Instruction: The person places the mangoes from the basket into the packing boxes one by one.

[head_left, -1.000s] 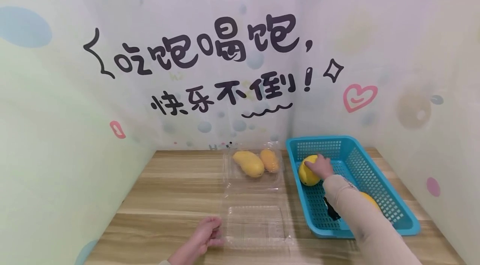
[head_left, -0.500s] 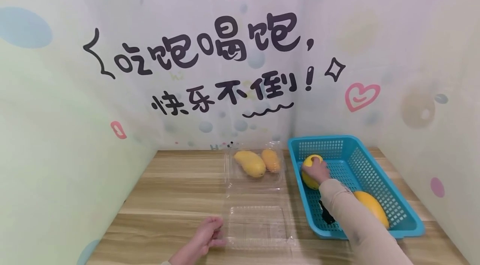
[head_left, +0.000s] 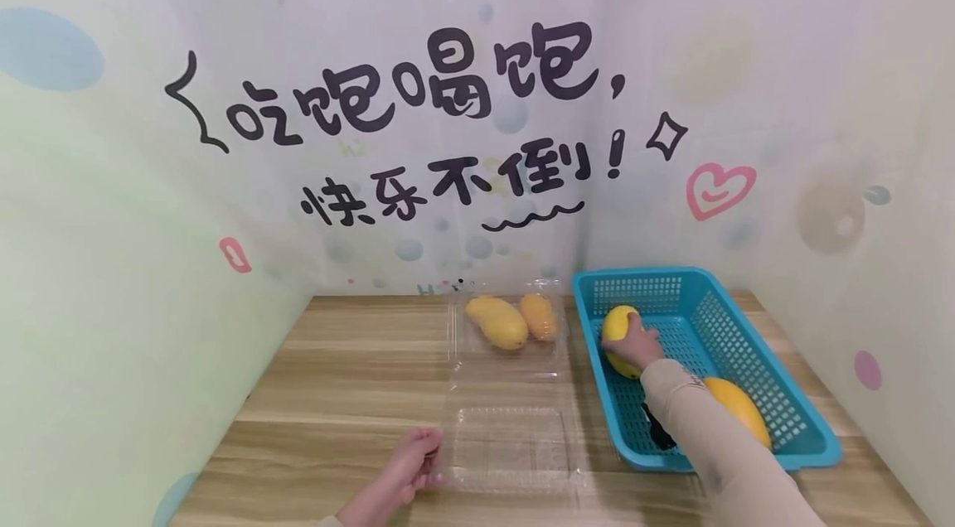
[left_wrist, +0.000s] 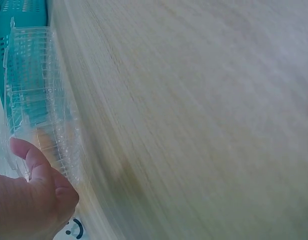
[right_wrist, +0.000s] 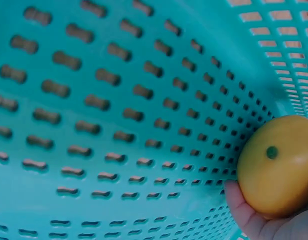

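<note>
My right hand [head_left: 632, 343] holds a yellow mango [head_left: 619, 324] inside the blue basket, near its back left wall. In the right wrist view, the fingers wrap this mango [right_wrist: 276, 165] from below, and a dark green stem spot shows on it. My left hand [head_left: 406, 465] pinches the left edge of the near half of a clear plastic clamshell box [head_left: 515, 448]. The left wrist view shows the thumb [left_wrist: 26, 149] at that thin edge. In the box's far half lie a large yellow mango [head_left: 498, 323] and a smaller orange-yellow one [head_left: 539, 316].
The perforated blue basket [head_left: 802, 394] stands to the right of the box. Another mango [head_left: 739, 409] lies in it, partly behind my right sleeve, along with a black object [head_left: 656, 427]. A printed curtain [head_left: 448, 253] borders the wooden table [head_left: 336, 378].
My right hand has shifted its grip on the mango, and the right forearm has moved left, uncovering more of the other mango. My left hand stays at the box edge.
</note>
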A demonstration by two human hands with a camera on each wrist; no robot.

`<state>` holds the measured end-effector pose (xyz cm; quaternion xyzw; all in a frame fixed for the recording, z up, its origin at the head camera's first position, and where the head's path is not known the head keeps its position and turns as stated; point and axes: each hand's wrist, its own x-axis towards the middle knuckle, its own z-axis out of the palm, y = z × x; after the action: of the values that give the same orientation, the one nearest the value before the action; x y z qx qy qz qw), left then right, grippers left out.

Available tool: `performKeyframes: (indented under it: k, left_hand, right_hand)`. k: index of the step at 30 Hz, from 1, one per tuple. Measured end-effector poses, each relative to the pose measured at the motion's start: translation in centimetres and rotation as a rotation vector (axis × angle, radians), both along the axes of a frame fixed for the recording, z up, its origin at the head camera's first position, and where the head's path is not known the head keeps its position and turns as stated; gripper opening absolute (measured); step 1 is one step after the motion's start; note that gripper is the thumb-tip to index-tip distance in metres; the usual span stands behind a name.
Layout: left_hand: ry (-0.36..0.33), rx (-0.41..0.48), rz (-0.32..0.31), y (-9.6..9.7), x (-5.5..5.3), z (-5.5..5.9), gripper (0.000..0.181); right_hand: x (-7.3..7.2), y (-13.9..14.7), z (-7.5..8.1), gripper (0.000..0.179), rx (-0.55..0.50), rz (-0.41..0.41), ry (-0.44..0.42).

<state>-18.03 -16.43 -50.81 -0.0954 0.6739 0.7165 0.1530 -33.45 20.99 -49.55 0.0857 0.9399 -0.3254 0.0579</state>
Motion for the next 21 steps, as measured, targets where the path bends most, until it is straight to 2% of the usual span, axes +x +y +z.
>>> performKeyframes:
  k: [13, 17, 21]
  left_hand:
    - [-0.011, 0.007, 0.006, -0.1, 0.0, 0.0, 0.024]
    - [-0.022, 0.010, 0.010, -0.1, 0.0, 0.0, 0.024]
    - [-0.021, 0.014, 0.008, -0.1, 0.0, 0.0, 0.024]
  right_hand:
    - [-0.3, 0.2, -0.3, 0.088, -0.002, 0.024, -0.006]
    - [-0.2, -0.3, 0.7, 0.088, 0.010, 0.054, -0.002]
    - [-0.1, -0.6, 2.5, 0.087, 0.002, 0.079, 0.014]
